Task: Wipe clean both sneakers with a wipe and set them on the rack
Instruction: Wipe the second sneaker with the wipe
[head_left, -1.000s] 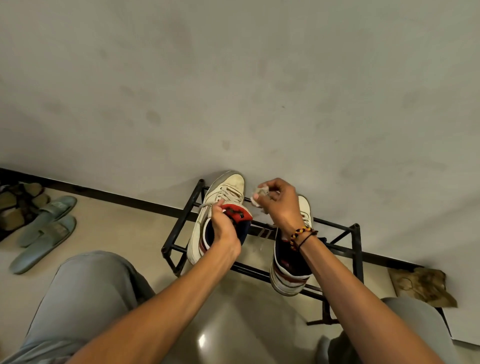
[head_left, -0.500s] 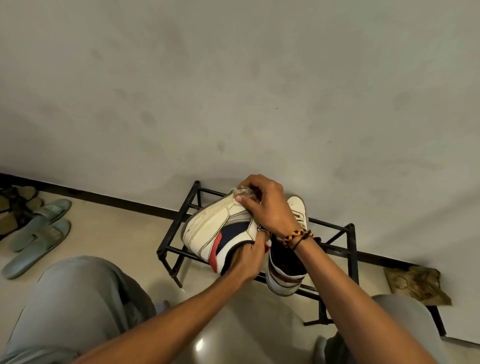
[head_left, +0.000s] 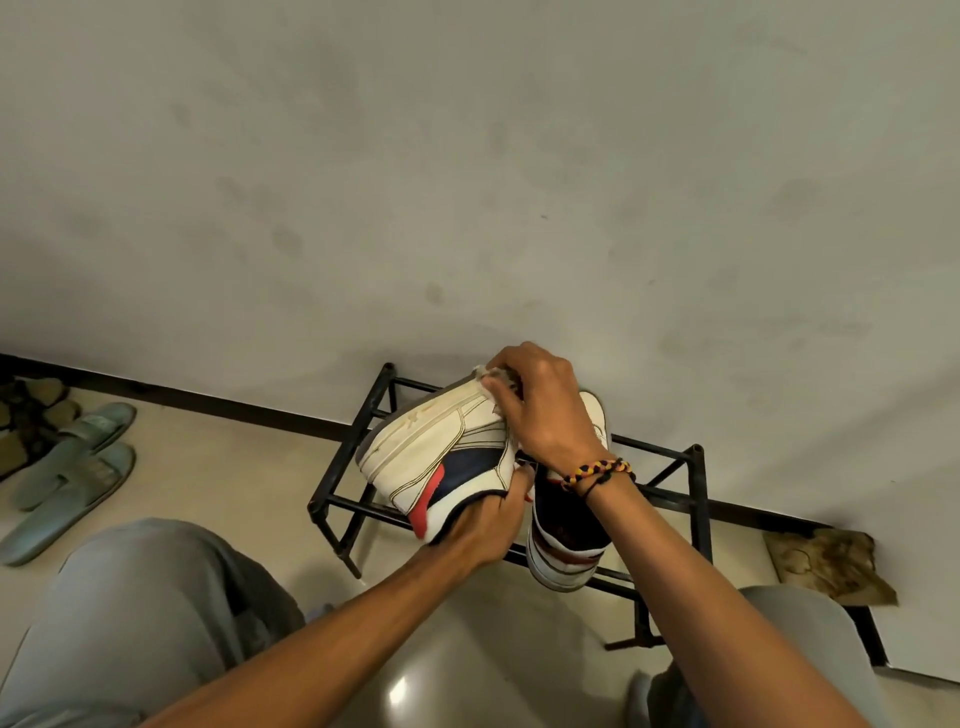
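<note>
over rack (head_left: 696, 467): l hand (head_left: 485, 525) grips sneaker (head_left: 441, 457), r hand (head_left: 545, 410) pinches wipe (head_left: 493, 375).

Both forearms bare, no sleeves in view. Right wrist carries a braided bracelet (head_left: 597, 474) of black, yellow and red-orange strands, with a thin black cord tied alongside it. Left wrist unadorned. Legs in plain grey trousers (head_left: 140, 618), loose matte fabric, soft folds at the knee; second grey-clad knee at the lower right. No rings seen on the fingers (head_left: 506, 395).
</note>
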